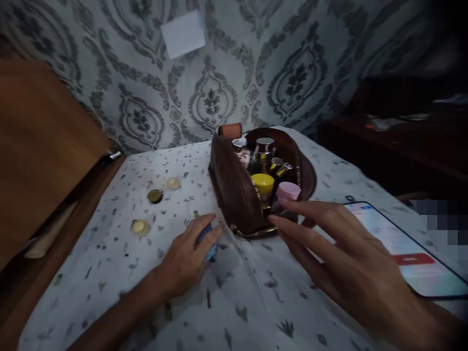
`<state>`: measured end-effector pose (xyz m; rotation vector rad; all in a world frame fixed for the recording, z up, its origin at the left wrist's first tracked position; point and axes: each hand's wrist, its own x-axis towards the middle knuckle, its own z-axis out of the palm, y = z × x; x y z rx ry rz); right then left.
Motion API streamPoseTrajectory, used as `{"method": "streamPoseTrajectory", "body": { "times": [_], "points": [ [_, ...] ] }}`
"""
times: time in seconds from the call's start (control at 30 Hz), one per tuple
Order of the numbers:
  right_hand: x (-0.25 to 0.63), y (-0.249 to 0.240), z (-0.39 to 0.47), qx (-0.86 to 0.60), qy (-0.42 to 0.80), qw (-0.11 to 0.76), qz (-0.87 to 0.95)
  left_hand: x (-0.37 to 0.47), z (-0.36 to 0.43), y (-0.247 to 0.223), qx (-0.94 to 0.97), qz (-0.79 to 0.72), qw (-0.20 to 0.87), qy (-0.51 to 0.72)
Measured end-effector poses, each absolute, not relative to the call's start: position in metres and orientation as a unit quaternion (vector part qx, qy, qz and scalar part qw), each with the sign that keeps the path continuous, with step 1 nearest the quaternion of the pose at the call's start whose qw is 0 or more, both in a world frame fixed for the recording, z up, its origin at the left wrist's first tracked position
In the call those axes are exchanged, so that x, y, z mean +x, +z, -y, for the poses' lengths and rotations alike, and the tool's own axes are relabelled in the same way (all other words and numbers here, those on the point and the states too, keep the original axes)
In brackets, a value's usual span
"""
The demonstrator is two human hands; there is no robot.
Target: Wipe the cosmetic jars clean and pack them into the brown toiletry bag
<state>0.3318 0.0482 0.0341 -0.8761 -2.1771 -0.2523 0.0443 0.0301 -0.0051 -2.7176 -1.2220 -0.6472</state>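
Note:
A brown zip bag (234, 183) stands unzipped on the white printed cloth, packed with cosmetics. Inside are a jar with a yellow lid (263, 183), a pink-lidded jar (288, 190) and a bottle with a silver cap (265, 145). My left hand (190, 253) rests on the cloth left of the bag, fingers closed around a small blue container (209, 243), mostly hidden by the hand. My right hand (340, 248) hovers at the bag's near right side with fingers apart. Its fingertips come close to the pink-lidded jar; whether they touch it I cannot tell.
Several small round pieces lie left of the bag, among them a dark olive one (155, 196) and a cream one (140, 227). A lit phone (413, 258) lies under the right wrist. A wooden panel (44, 146) stands at the left; patterned wall behind.

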Motion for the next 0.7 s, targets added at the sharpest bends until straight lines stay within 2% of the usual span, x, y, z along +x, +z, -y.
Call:
{"method": "streamPoseTrajectory", "body": {
  "times": [0.2, 0.3, 0.43, 0.57, 0.7],
  "points": [
    [0.291, 0.033, -0.033, -0.233, 0.009, 0.378, 0.896, -0.021, -0.023, 0.001, -0.834, 0.518, 0.109, -0.159],
    [0.262, 0.025, -0.029, -0.216, 0.065, 0.336, 0.915, -0.05, -0.022, 0.001, -0.764, 0.621, 0.131, -0.116],
    [0.225, 0.012, -0.032, -0.227, 0.167, 0.293, 0.913, -0.07, -0.022, -0.003, -0.708, 0.698, 0.077, -0.075],
    [0.186, -0.003, -0.048, -0.283, 0.332, 0.29, 0.852, -0.077, -0.026, -0.01, -0.691, 0.72, 0.017, -0.062],
    [0.147, -0.029, -0.069, -0.329, 0.579, 0.308, 0.68, -0.078, -0.037, -0.015, -0.734, 0.661, 0.005, -0.154]
  ]
}}
